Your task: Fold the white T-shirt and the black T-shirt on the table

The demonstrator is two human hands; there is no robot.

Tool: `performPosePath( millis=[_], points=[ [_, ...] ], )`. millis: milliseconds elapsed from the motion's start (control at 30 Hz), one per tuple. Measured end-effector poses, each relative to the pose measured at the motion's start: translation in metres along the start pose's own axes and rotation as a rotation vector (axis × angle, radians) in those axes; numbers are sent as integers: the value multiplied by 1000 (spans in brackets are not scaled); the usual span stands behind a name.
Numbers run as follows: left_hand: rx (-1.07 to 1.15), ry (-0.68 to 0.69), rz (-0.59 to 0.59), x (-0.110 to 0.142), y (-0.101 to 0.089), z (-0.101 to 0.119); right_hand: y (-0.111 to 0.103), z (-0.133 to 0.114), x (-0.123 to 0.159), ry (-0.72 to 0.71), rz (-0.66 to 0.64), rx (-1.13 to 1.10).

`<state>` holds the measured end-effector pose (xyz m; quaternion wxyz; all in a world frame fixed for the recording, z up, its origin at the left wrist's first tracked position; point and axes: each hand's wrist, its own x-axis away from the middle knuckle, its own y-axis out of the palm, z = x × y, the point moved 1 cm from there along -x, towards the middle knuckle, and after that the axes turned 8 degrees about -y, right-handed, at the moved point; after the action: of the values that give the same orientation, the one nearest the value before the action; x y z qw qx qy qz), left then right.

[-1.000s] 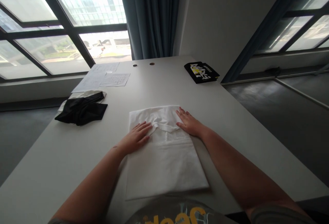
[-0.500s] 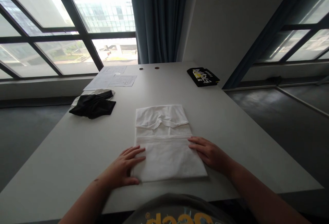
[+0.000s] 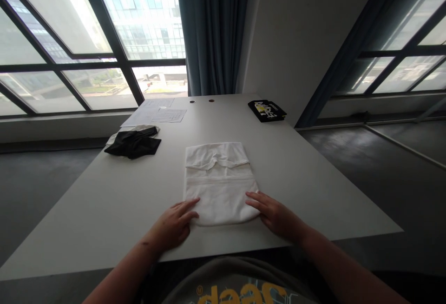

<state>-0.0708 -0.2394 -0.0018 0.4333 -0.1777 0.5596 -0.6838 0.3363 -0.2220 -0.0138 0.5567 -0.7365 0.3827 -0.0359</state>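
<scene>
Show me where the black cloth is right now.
In the head camera's view, the black cloth lies on the left side of the table, partly over a whitish cloth and just nearer than the papers.

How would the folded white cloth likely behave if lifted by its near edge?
The folded white cloth looks floppy: its far flap wrinkles softly, so it would probably sag. Its layers might slip apart, since no fastening shows. Lying low and flat, it seems unlikely to roll or tip if pushed.
</scene>
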Motion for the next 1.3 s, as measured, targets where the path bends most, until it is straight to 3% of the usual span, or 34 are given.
performPosePath(
  millis=[133,267,400,533,667,767,867,967,1133,1233,1300],
  points=[
    [37,-104,-19,-1,-1,-2,5,-1,1,75,104,-6],
    [85,-38,32,-1,-3,-9,0,6,3,77,104,-118],
    [134,-80,234,9,-12,-8,-18,-2,4,253,143,-272],
    [230,-206,411,14,-31,13,-40,-24,-7,380,247,-326],
    [365,-247,608,-9,-45,30,-50,-37,-31,455,482,-283],
    [331,-306,705,-40,-47,26,-48,-33,-54,535,655,-152],
    [250,-462,679,-76,-45,8,-42,-12,-78,606,708,-33],
    [186,-573,599,-113,-40,-13,-34,23,-101,619,651,81],
    [-7,-819,324,-160,-14,-47,-15,77,-128,821,341,274],
    [-87,-938,174,-169,4,-62,-4,92,-135,888,175,329],
    [-125,-948,162,-169,11,-70,-3,98,-137,889,129,355]
  ],
)
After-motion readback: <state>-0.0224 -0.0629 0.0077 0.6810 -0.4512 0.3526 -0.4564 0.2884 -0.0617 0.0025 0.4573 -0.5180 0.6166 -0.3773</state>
